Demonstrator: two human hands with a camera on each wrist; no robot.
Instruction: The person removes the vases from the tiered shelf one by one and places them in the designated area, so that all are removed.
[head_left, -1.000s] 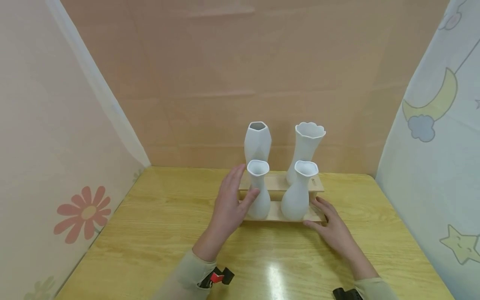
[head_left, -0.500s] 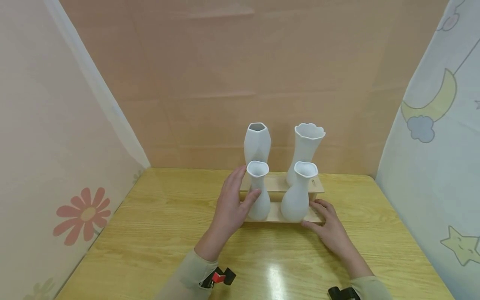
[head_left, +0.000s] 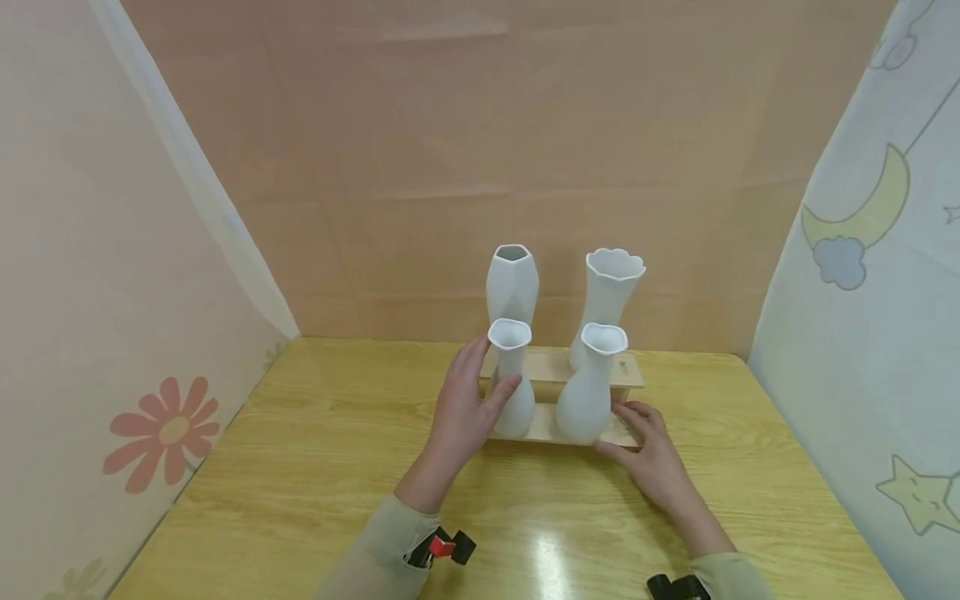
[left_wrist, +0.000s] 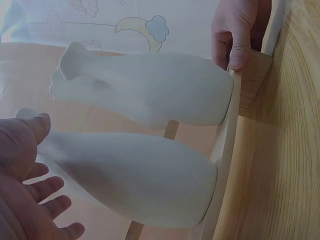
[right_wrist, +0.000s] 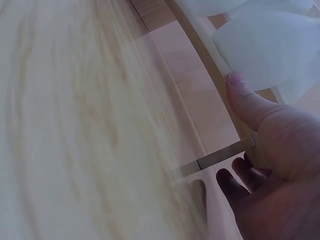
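Note:
A two-step wooden stand [head_left: 545, 423] carries white vases. On its lower step are a front left vase [head_left: 517, 414] and a front right vase [head_left: 581, 408], both narrow-necked. Behind them rise a faceted vase [head_left: 513, 287] and a scallop-rimmed vase [head_left: 606, 300]. My left hand [head_left: 459, 414] is around the left side of the front left vase, thumb crossing its front in the head view. In the left wrist view its fingers [left_wrist: 47, 189] extend loosely below the neck. My right hand [head_left: 654, 461] grips the stand's right end, thumb [right_wrist: 250, 102] on the lower step's edge.
The stand is on a wood-grain table [head_left: 315, 467], near the back wall [head_left: 420, 167]. A flower-printed panel [head_left: 90, 250] borders the left side. A panel with moon and star prints [head_left: 847, 350] borders the right.
My right hand has shifted slightly left, and the stand's right end and the front vases have moved a little left too. My left hand stays by the front left vase.

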